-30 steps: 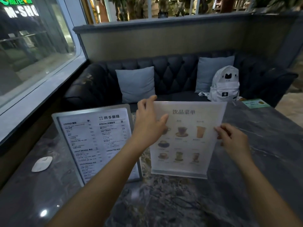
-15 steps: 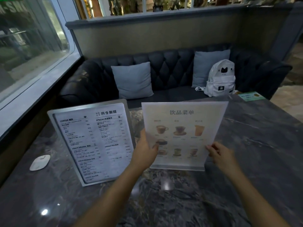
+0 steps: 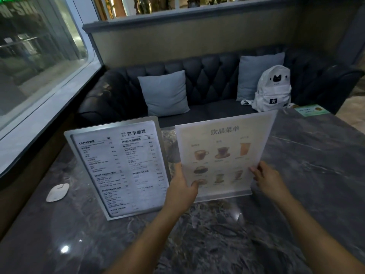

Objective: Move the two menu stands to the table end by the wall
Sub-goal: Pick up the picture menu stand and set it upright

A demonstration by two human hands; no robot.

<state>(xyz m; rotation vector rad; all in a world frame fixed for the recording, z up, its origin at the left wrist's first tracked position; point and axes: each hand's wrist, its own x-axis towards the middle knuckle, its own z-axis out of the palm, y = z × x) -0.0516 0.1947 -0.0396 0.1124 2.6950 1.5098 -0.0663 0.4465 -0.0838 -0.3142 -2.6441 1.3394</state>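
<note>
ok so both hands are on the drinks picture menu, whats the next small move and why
Probably slide the picture menu stand left toward the text menu stand. The left hand and right hand grip its lower edges, and it stands farther from the window wall.

A café: drinks menus (image 3: 120, 167) on a marble table (image 3: 306, 159), tufted sofa (image 3: 213, 76).

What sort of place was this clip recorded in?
Most likely a café or coffee shop. Two menu stands sit on a marble table: a text menu headed COFFEE and a pictured drinks menu. A tufted sofa with cushions faces the table.
</note>
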